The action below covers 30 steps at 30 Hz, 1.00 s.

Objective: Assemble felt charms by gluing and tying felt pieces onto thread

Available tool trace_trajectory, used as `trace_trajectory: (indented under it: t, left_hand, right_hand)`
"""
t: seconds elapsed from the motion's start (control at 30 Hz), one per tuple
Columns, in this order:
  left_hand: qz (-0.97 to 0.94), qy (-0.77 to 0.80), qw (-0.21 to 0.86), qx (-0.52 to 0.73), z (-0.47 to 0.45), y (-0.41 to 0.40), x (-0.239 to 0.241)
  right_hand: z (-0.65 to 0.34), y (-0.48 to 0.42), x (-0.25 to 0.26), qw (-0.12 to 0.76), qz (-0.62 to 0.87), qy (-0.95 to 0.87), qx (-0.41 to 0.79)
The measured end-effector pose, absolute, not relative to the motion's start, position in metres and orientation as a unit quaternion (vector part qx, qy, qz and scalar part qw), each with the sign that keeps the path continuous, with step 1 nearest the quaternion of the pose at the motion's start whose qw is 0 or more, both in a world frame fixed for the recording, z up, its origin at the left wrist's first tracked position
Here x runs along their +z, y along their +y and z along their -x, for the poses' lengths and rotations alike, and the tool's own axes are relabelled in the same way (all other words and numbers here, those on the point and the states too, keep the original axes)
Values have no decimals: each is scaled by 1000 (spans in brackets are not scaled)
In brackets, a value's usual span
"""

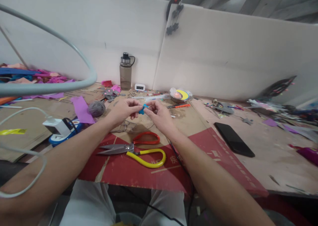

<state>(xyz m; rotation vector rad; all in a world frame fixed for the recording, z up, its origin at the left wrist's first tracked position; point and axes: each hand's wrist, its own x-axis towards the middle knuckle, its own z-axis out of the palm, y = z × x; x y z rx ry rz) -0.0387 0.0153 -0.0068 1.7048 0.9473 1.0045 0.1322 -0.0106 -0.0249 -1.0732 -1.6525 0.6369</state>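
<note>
Over the middle of the cardboard-covered table, my left hand [128, 109] and my right hand [159, 113] meet around a small bright blue piece [143, 109]. Thumb and fingertips of both hands pinch it from either side; its exact kind is too small to tell. Below the hands lie large scissors [121, 149] with one red and one yellow handle, blades spread slightly and pointing left. A tangle of thin wire [128, 126] rests just under my left hand. A ball of grey yarn [97, 109] sits left of my left hand, beside a purple strip [83, 109].
A water bottle [126, 73] and a small digital clock [139, 87] stand at the back. A phone [234, 139] lies at the right. A pale curved tube [85, 64] arches across the upper left, above a charger [57, 126]. A bowl [177, 98] stands behind my right hand.
</note>
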Motion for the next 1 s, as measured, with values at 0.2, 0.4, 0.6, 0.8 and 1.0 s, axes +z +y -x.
trace_trajectory:
  t: [0.2, 0.4, 0.6, 0.8, 1.0]
  left_hand:
    - [-674, 334, 531, 390, 37, 15, -8]
    - [-640, 291, 611, 363, 40, 15, -3]
    - [-662, 351, 551, 367, 41, 19, -8]
    - [-681, 362, 534, 347, 42, 20, -11]
    - [-709, 391, 465, 358, 40, 18, -9]
  right_hand:
    - [-134, -11, -21, 497, 475, -682, 248]
    - [-138, -13, -16, 493, 502, -673, 229]
    - [-135, -14, -17, 481, 507, -675, 237]
    - [-134, -11, -22, 486, 505, -660, 270]
    - [-130, -15, -19, 503, 485, -651, 296]
